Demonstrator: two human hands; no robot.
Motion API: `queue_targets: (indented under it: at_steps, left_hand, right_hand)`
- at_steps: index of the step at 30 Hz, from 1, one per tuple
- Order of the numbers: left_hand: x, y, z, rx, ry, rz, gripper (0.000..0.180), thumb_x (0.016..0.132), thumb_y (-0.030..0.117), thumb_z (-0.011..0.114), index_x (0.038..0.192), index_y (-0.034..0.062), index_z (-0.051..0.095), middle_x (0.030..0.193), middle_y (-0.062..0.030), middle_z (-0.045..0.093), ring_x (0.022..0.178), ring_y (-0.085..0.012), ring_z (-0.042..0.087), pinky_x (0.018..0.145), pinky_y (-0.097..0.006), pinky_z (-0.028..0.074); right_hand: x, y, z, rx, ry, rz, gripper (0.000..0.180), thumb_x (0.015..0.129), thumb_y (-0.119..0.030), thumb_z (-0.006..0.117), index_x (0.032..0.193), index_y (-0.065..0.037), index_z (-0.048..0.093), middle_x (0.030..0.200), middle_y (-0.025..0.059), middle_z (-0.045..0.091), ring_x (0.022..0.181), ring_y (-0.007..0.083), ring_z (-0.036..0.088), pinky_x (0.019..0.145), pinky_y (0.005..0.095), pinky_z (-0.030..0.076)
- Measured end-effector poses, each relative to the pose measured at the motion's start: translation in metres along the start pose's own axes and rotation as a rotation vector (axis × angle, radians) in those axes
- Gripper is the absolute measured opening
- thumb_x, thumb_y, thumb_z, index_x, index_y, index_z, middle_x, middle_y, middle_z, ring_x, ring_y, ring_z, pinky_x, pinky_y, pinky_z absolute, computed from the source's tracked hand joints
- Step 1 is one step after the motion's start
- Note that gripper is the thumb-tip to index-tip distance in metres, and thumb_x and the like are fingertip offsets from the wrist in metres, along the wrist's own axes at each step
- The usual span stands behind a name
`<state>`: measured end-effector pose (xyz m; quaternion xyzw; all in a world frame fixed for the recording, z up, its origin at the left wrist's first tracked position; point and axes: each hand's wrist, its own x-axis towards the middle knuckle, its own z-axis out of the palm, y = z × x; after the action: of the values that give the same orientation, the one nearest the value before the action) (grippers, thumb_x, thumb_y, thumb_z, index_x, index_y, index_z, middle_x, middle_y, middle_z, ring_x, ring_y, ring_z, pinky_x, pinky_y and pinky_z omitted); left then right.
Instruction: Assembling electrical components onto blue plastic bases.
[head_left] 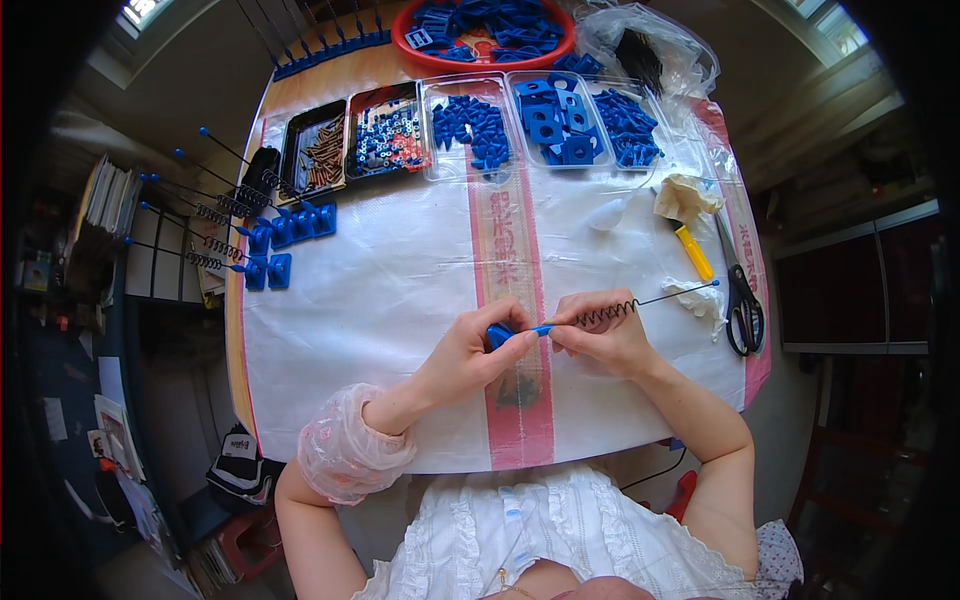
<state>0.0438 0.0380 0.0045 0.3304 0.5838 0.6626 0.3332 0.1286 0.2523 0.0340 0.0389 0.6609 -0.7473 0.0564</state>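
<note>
Over the near middle of the table, my left hand (pixel 478 345) is closed on a blue plastic base piece (pixel 498 335). My right hand (pixel 612 338) pinches the small blue cone-shaped end (pixel 543 330) of a spring-and-rod piece, close against the base piece. A dark coil spring (pixel 610 313) runs out over my right fingers, and a thin rod with a blue tip (pixel 715 284) points to the right. Whether the two blue parts are joined is hidden by my fingertips. At the left edge lie several similar pieces, each a blue base (pixel 280 270) with a spring and rod.
Along the back stand a tray of screws (pixel 325 155), a tray of small nuts (pixel 388 135), and clear trays of blue cones (pixel 470 130), square plates (pixel 560 125) and small parts (pixel 627 130). Behind is a red basin (pixel 575 40). Scissors (pixel 742 310) and a yellow-handled tool (pixel 694 253) lie right.
</note>
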Motion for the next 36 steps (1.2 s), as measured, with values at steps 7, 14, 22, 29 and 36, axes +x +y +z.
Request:
queue_targets:
  at_steps: [7,14,22,29,36]
  left_hand:
    - [0.001,0.002,0.000,0.030,0.007,0.013,0.014,0.101,0.017,0.063,0.097,0.0046,0.057,0.067,0.0041,0.049,0.057,-0.0033,0.046,0.051,-0.024,0.034]
    - [0.000,0.007,0.001,0.030,0.013,-0.003,0.015,0.100,0.017,0.064,0.096,0.0037,0.057,0.067,0.0019,0.049,0.061,-0.0058,0.046,0.054,-0.026,0.036]
    - [0.002,0.017,0.001,0.464,0.082,0.226,0.013,0.092,0.010,0.069,0.096,0.0029,0.059,0.082,-0.0098,0.058,0.066,-0.0239,0.059,0.058,-0.035,0.046]
    - [0.004,0.014,0.004,0.579,0.142,0.297,0.018,0.089,0.009,0.073,0.097,0.0044,0.057,0.091,-0.0119,0.057,0.073,-0.0329,0.064,0.062,-0.042,0.051]
    - [0.004,0.013,0.005,0.602,0.172,0.330,0.018,0.089,0.008,0.072,0.099,0.0043,0.058,0.092,-0.0126,0.057,0.076,-0.0332,0.064,0.062,-0.042,0.051]
  right_hand:
    - [0.000,0.002,-0.002,-0.001,-0.004,-0.001,0.007,0.086,0.004,0.075,0.092,0.003,0.076,0.079,0.0041,0.069,0.066,0.0059,0.060,0.056,0.0208,0.045]
    - [0.000,0.002,-0.003,-0.022,-0.016,-0.004,0.007,0.086,0.004,0.074,0.093,0.003,0.076,0.079,0.0035,0.068,0.066,0.0057,0.058,0.055,0.0205,0.045]
    - [0.000,0.004,-0.003,-0.038,-0.020,-0.055,0.010,0.085,0.006,0.074,0.094,0.003,0.076,0.080,0.0026,0.068,0.068,0.0049,0.058,0.058,0.0204,0.043]
    - [0.000,0.008,-0.003,-0.071,-0.005,-0.110,0.011,0.084,0.007,0.074,0.094,0.003,0.076,0.081,0.0019,0.069,0.071,0.0044,0.057,0.059,0.0213,0.042]
    - [-0.001,0.009,0.002,-0.187,0.053,-0.216,0.010,0.084,0.006,0.075,0.094,0.002,0.076,0.079,0.0008,0.069,0.071,0.0042,0.057,0.059,0.0209,0.042]
